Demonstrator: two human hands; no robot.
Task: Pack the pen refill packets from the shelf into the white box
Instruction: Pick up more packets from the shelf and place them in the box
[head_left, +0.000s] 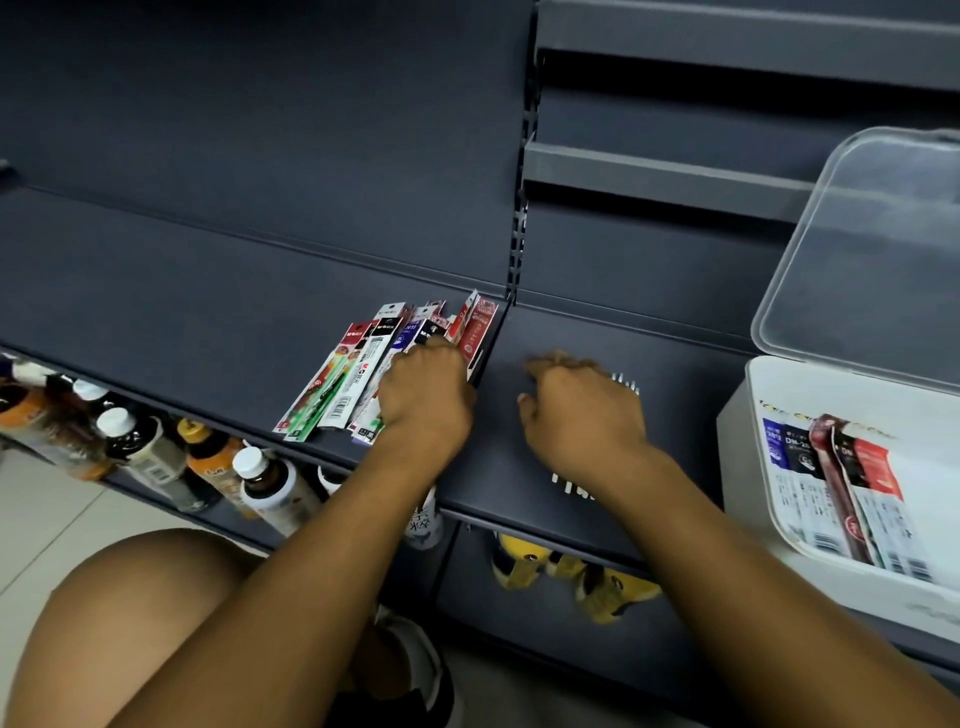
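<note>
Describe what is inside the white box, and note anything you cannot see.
Inside the white box lie several overlapping pen refill packets, with bare white floor beside them. Anything beneath the packets is covered, and the box's right end is out of frame.

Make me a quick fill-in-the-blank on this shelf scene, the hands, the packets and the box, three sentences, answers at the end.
1. The left hand touches packets lying on the ____.
2. The box's lid stands ____.
3. The right hand holds ____.
Missing words: shelf; open; nothing.
</note>
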